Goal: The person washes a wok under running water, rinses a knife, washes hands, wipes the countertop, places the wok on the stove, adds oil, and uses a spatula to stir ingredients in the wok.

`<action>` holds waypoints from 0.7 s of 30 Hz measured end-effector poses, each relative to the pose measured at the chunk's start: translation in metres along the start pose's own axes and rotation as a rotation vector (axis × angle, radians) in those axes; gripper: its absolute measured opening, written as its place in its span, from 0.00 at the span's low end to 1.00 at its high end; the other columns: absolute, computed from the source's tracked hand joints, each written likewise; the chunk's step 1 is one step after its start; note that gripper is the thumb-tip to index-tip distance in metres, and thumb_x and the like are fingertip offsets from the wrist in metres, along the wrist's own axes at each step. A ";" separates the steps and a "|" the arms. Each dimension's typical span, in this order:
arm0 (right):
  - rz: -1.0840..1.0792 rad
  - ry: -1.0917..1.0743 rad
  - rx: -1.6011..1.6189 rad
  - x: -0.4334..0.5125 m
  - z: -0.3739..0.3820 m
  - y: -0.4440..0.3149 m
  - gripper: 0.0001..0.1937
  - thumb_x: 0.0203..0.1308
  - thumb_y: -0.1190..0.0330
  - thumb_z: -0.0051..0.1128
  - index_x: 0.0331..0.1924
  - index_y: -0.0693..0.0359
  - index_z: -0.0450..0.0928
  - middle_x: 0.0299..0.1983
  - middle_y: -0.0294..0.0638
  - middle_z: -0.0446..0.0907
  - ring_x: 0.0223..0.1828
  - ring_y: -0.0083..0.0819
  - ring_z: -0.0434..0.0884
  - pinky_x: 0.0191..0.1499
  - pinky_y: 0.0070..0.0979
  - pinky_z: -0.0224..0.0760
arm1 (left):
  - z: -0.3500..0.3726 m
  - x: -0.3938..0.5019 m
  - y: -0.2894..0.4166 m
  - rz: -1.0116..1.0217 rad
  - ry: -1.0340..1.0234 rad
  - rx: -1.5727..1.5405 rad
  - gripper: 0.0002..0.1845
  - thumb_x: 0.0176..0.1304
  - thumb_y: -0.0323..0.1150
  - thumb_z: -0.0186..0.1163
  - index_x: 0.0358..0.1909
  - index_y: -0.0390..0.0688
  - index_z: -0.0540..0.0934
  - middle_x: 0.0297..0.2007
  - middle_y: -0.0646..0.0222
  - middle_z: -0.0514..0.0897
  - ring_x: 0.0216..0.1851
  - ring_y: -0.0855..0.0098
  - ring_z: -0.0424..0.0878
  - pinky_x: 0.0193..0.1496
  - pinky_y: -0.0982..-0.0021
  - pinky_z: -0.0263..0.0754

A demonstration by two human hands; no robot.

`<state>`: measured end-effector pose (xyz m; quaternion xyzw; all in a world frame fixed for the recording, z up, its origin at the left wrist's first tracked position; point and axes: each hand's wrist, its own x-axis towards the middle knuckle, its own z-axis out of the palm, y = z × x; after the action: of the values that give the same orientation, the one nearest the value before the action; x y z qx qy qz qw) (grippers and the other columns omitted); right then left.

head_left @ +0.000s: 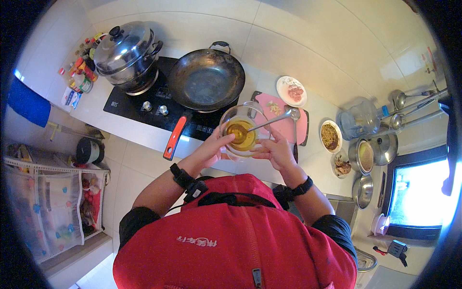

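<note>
Both hands hold a clear glass bowl (229, 115) of golden oil (251, 141) above the counter's front edge. My left hand (213, 150) grips its left side, the thumb over the rim. On its right side, the fingers of my right hand (278, 149) are curled against the glass. A metal ladle (272, 120) leans in the bowl, its lower end in the oil and the other end towards the upper right. Beyond the bowl, a dark wok (205, 81) with an orange-red handle (175, 138) rests on a black cooktop (121, 103); no food shows in it.
A lidded steel steamer pot (124, 59) stands left of the wok. Right lies a pink cutting board (283, 132) with pale chopped pieces (274, 107), a ladle (295, 124) and a plate of raw meat (296, 93). A bowl of brown food (329, 136) sits farther right.
</note>
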<state>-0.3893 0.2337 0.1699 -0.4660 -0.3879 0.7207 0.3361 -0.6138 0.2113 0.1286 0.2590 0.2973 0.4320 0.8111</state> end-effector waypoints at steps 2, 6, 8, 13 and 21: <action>-0.009 -0.055 -0.022 0.004 0.003 -0.002 0.30 0.60 0.77 0.45 0.66 0.64 0.51 0.43 0.52 0.77 0.37 0.41 0.83 0.35 0.32 0.82 | -0.001 0.002 -0.001 0.099 0.017 -0.016 0.35 0.61 0.34 0.55 0.67 0.51 0.51 0.60 0.64 0.66 0.55 0.60 0.73 0.49 0.48 0.76; -0.147 0.121 -0.331 0.030 -0.004 -0.024 0.21 0.60 0.65 0.54 0.56 0.61 0.67 0.31 0.38 0.78 0.27 0.22 0.77 0.27 0.18 0.73 | -0.009 -0.004 0.004 0.130 0.088 -0.106 0.35 0.58 0.28 0.54 0.67 0.48 0.51 0.59 0.62 0.68 0.55 0.62 0.74 0.45 0.55 0.80; -0.249 0.021 -0.297 0.050 -0.011 -0.045 0.17 0.60 0.63 0.54 0.50 0.62 0.71 0.28 0.36 0.78 0.23 0.19 0.74 0.23 0.16 0.67 | -0.011 -0.008 0.009 0.153 0.068 -0.091 0.35 0.59 0.29 0.53 0.67 0.46 0.50 0.58 0.60 0.69 0.54 0.63 0.75 0.41 0.59 0.82; -0.229 -0.030 -0.426 0.085 -0.001 -0.075 0.14 0.62 0.60 0.52 0.37 0.65 0.77 0.19 0.33 0.75 0.16 0.16 0.67 0.17 0.16 0.57 | -0.012 -0.018 0.026 0.171 0.056 -0.069 0.35 0.59 0.31 0.54 0.67 0.46 0.51 0.56 0.61 0.70 0.52 0.64 0.76 0.40 0.60 0.82; -0.334 0.039 -0.322 0.091 0.043 -0.069 0.14 0.64 0.62 0.48 0.29 0.65 0.76 0.16 0.37 0.74 0.11 0.19 0.68 0.15 0.15 0.58 | -0.029 -0.026 0.048 0.218 0.176 -0.080 0.33 0.60 0.34 0.56 0.65 0.46 0.53 0.53 0.63 0.72 0.50 0.66 0.77 0.37 0.64 0.82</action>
<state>-0.4522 0.3332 0.2041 -0.4567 -0.5630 0.5748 0.3796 -0.6722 0.2171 0.1479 0.2184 0.3198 0.5502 0.7398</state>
